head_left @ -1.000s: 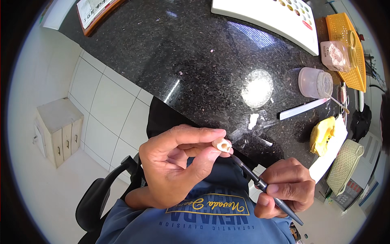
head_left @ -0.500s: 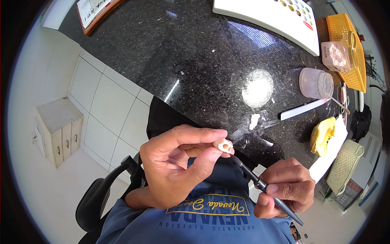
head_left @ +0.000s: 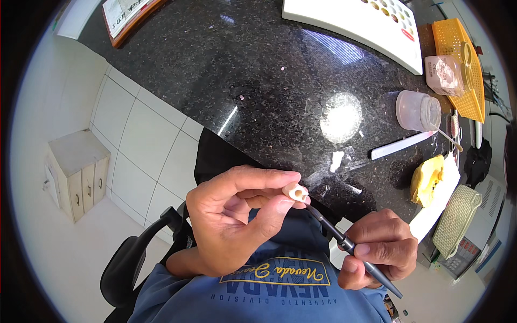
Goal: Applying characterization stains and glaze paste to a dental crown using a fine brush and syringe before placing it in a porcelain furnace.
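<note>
Two bare hands work close together at about 6 o'clock in the head view, above the person's blue printed shirt point(head_left: 253, 290). The left hand point(head_left: 237, 220) has its fingers narrowed on a small cream-white tooth-shaped piece point(head_left: 295, 192), pinched between thumb tip and forefinger tip, with the other fingers curled loosely into the palm. That piece sits near the centre of the view, slightly toward 5 o'clock, held up in the air in front of the desk point(head_left: 215, 75) edge rather than lying on it. The right hand point(head_left: 379, 255), at 4 o'clock, is closed around a thin dark brush handle point(head_left: 350, 247), gripped like a pen; its tip runs up toward 10 o'clock and touches the underside of the cream piece.

On the dark speckled desk, at 2 o'clock, stands a clear plastic cup point(head_left: 417, 110) with a thin stick leaning out of it. Just below it lies a white flat strip point(head_left: 401, 145). Further toward 3 o'clock a yellow sponge-like lump point(head_left: 425, 180) rests on a white sheet. At 1 o'clock lie a white palette tray point(head_left: 344, 21) with small wells and, beside it, an orange mesh basket point(head_left: 458, 54). A black office chair point(head_left: 140, 258) shows at 7 o'clock over a white tiled floor point(head_left: 124, 140), with a small beige cabinet point(head_left: 72, 172) at 9 o'clock.
</note>
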The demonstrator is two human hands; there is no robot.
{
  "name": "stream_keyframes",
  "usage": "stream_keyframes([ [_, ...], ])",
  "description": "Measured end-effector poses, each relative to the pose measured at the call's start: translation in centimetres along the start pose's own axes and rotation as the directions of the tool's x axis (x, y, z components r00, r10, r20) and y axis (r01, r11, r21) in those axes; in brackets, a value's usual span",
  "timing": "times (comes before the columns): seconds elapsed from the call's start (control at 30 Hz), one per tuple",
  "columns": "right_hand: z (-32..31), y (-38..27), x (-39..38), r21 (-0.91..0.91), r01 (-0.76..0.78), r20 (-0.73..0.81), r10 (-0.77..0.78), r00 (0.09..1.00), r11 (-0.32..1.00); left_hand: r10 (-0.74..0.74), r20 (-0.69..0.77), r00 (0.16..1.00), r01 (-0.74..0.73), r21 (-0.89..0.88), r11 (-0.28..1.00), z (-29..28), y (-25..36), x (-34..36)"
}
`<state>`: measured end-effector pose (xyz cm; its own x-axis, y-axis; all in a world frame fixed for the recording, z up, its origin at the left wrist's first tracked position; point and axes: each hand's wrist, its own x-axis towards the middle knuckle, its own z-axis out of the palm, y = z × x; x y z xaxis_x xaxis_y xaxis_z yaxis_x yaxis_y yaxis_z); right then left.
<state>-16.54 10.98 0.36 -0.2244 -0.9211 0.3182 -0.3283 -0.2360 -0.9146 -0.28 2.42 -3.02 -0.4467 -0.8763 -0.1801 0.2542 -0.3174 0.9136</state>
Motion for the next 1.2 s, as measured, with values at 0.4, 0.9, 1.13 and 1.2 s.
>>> stream_keyframes([
  [0.4,0.1,0.3,-0.8,0.072,0.083,-0.16,-0.071,0.985,0.994,-0.113,-0.002,0.994,0.112,-0.09,0.99,0.1,0.5,-0.1],
  [0.9,-5.1,-1.0,-5.6,-0.206,0.116,-0.206,-0.159,0.966,0.972,-0.269,0.109,0.957,0.284,-0.161,0.945,3.0,0.5,-2.1],
  [1.13,-10.5,-6.2,0.5,-0.342,0.009,-0.452,-0.173,0.875,0.94,-0.186,0.153,0.971,0.219,-0.246,0.944,3.6,1.4,-1.2],
  [1.2,-11.8,-6.9,4.3,-0.356,0.041,-0.447,-0.208,0.87,0.934,-0.164,0.152,0.975,0.199,-0.254,0.947,3.2,1.7,-1.0],
])
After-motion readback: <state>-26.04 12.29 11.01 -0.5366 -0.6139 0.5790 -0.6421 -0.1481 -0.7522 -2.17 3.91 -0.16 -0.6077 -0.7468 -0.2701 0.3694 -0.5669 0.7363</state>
